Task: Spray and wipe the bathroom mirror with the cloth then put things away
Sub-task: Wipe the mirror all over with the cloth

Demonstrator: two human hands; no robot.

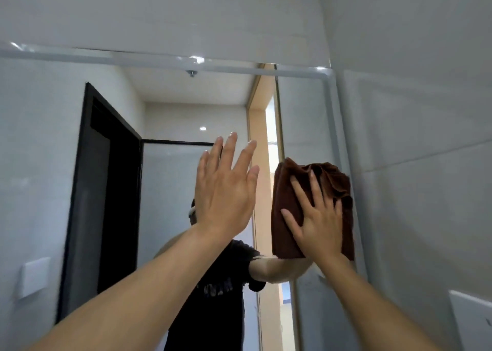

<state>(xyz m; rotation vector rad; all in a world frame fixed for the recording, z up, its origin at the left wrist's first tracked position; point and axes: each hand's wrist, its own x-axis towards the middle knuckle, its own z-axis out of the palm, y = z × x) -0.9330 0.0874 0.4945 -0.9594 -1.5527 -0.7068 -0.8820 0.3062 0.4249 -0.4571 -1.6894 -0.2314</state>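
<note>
Pressing flat against the mirror [165, 191], the brown cloth [290, 217] sits bunched near the mirror's right edge, well below its top right corner. The right hand [318, 224] lies on the cloth with fingers spread and straight, palm bearing on the fabric (no fingers curl round it). The left hand [226, 188] is raised beside it, toward the middle of the mirror, fingers extended and slightly fanned, holding nothing; whether its palm contacts the glass cannot be told. Both forearms reach up from the lower edge of the view. The mirror reflects a dark door frame [80, 191] at left and the person's dark shirt [221, 297]. Grey wall tiles [412, 138] adjoin the mirror's right edge.
</note>
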